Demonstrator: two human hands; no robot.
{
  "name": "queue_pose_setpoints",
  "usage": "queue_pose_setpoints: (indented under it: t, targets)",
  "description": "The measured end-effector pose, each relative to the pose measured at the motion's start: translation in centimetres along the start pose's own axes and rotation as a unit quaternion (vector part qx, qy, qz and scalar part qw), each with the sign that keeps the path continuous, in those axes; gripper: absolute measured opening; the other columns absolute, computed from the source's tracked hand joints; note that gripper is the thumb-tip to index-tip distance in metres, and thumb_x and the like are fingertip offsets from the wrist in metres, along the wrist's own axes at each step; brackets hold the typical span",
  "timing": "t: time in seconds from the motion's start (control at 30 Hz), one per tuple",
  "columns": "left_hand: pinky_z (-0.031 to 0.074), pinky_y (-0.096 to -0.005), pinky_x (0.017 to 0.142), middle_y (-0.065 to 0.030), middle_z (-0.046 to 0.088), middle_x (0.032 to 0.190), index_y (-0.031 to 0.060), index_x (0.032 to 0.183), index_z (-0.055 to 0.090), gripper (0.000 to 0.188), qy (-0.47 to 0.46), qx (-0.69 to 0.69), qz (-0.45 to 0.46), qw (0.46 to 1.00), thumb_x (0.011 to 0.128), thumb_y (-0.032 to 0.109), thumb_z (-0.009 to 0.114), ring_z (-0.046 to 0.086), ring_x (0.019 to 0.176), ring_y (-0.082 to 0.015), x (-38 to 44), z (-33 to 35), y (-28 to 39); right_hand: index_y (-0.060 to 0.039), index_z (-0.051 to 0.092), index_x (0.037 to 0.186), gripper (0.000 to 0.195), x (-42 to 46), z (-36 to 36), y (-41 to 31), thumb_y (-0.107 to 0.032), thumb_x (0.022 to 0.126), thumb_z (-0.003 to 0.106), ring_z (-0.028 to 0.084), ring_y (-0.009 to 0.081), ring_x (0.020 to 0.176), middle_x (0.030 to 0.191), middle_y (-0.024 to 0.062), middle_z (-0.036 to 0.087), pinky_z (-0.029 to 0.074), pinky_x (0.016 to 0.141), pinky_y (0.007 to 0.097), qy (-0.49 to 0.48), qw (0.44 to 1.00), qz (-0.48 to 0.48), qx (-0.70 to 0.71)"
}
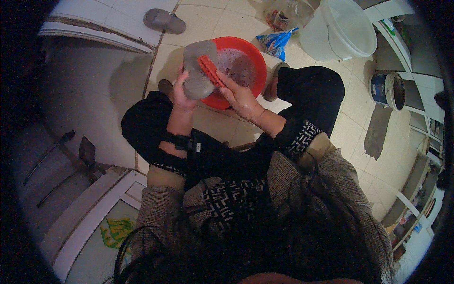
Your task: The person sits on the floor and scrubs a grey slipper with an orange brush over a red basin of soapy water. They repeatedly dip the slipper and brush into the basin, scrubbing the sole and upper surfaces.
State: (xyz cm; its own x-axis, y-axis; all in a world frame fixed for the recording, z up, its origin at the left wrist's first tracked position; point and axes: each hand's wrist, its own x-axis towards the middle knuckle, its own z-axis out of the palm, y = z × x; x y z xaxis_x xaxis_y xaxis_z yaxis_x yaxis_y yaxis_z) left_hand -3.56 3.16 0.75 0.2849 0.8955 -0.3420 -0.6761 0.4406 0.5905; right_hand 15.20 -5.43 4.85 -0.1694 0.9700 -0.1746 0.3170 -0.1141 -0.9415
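Observation:
My left hand (182,90) grips a grey slipper (199,87) by its edge, with the sole turned up towards me. In my right hand (241,96) is a red scrubbing brush (210,69), which lies across the middle of the sole; its bristles are mostly hidden. Both hands are over the left side of a red plastic basin (261,67) on the tiled floor. Foamy, cloudy water (236,67) fills the basin's bottom. Whether anything lies under the foam, I cannot tell.
Another grey slipper (165,21) lies beyond the basin, to the left. A blue plastic packet (276,43), a clear plastic bag (289,14) and a large white bucket (319,39) stand to the right. Farther right are a small dark-labelled bucket (380,90) and open shelves (422,83).

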Motion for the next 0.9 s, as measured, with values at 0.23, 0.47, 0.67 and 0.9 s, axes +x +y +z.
queue_pose_setpoints:
  t: [0.23, 0.47, 0.67, 0.9]
  targets:
    - [0.043, -0.0412, 0.098, -0.0124, 0.053, 0.127, 0.006, 0.133, 0.043, 0.047, -0.021, -0.03, -0.08, 0.996, 0.089, 0.02, 0.049, 0.053, 0.115, -0.0279, 0.0, -0.8, 0.5, -0.0113, 0.032, 0.144, 0.049, -0.2, -0.2, 0.1, -0.026, 0.098, 0.044, 0.053, 0.0302, 0.119, 0.131, 0.0199, 0.05, 0.04, 0.098, 0.0346, 0.0, 1.0, -0.016, -0.017]
    - [0.036, -0.0391, 0.105, -0.0128, 0.041, 0.139, 0.0046, 0.145, 0.025, 0.07, -0.09, 0.113, -0.064, 0.987, 0.081, 0.016, 0.052, 0.043, 0.126, -0.0266, -1.3, 2.5, 0.5, -0.0175, 0.035, 0.142, 0.051, 2.7, -2.2, 1.9, -0.033, 0.095, 0.047, 0.059, 0.0459, 0.097, 0.107, 0.0289, 0.06, 0.048, 0.086, 0.0479, 0.107, 0.994, 0.016, -0.023]
    - [0.032, -0.0373, 0.108, -0.0129, 0.035, 0.143, 0.0085, 0.149, 0.013, 0.083, -0.128, 0.129, -0.072, 0.981, 0.077, 0.007, 0.055, 0.039, 0.129, -0.0262, -1.8, 3.8, 0.8, -0.0108, 0.023, 0.147, 0.068, 3.6, -3.2, 1.5, -0.029, 0.091, 0.059, 0.057, 0.0319, 0.111, 0.126, 0.0236, 0.053, 0.043, 0.095, 0.0337, 0.14, 0.989, 0.053, -0.008]
    - [0.029, -0.0363, 0.108, -0.0115, 0.027, 0.148, 0.0098, 0.15, 0.001, 0.093, -0.146, 0.273, -0.029, 0.95, 0.079, 0.003, 0.061, 0.035, 0.131, -0.0242, -2.5, 5.8, 1.2, 0.0039, 0.015, 0.144, 0.095, 4.4, -1.6, 3.8, -0.019, 0.075, 0.077, 0.047, 0.0268, 0.122, 0.136, 0.0209, 0.044, 0.039, 0.102, 0.0348, 0.163, 0.971, 0.033, 0.174]
